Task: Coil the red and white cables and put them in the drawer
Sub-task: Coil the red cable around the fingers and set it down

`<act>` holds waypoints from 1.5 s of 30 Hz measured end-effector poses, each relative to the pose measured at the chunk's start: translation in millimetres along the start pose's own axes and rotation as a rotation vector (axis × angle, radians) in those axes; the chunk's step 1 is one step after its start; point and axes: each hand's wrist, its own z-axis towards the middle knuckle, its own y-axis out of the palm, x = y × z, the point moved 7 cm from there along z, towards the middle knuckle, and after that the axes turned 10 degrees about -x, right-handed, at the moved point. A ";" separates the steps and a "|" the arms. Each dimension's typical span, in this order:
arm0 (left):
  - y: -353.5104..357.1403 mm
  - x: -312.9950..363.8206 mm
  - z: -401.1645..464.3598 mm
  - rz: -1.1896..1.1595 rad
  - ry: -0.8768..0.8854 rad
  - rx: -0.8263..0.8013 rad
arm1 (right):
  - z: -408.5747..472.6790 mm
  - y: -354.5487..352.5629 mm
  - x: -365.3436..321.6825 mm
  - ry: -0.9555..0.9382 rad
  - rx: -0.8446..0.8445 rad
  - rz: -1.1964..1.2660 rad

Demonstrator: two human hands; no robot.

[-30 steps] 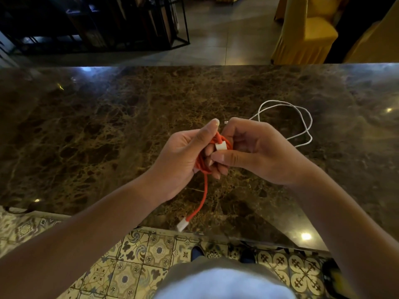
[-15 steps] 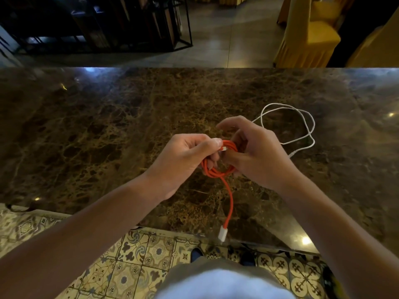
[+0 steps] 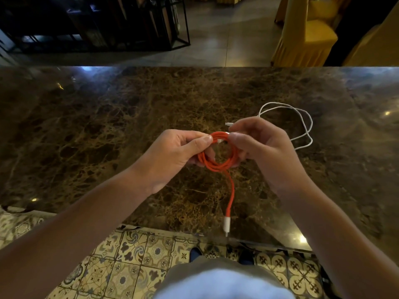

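Left hand [image 3: 172, 154]: I pinch the top of the red cable [image 3: 218, 156] coil between thumb and curled fingers.
Right hand [image 3: 261, 147]: fingers curled round the coil's opposite side, thumb pressing near a white plug in the loops.
Red cable: coiled in several loops above the counter [image 3: 97, 130]; a loose tail hangs toward the near edge, ending in a white plug [image 3: 227, 225].
White cable [image 3: 302, 124]: uncoiled on the counter, just beyond my right hand.
Drawer: not in view.
Risk: if either pinch slackens, the loops will likely spring apart.
Risk: the hanging tail could snag on the counter edge and drag the coil open.
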 end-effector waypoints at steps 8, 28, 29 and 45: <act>-8.1 -7.0 1.7 -0.326 -0.032 0.069 | -39.4 7.8 5.4 -0.450 -0.022 -0.758; 19.6 2.2 -2.5 -0.402 0.036 -0.201 | -17.3 -8.0 15.3 0.013 0.026 0.243; 19.7 4.1 -3.0 -0.393 0.043 -0.213 | -14.9 -7.2 16.2 0.030 0.021 0.257; 19.4 2.2 -3.7 -0.276 0.036 -0.194 | -7.7 0.7 20.0 0.278 -0.581 -0.451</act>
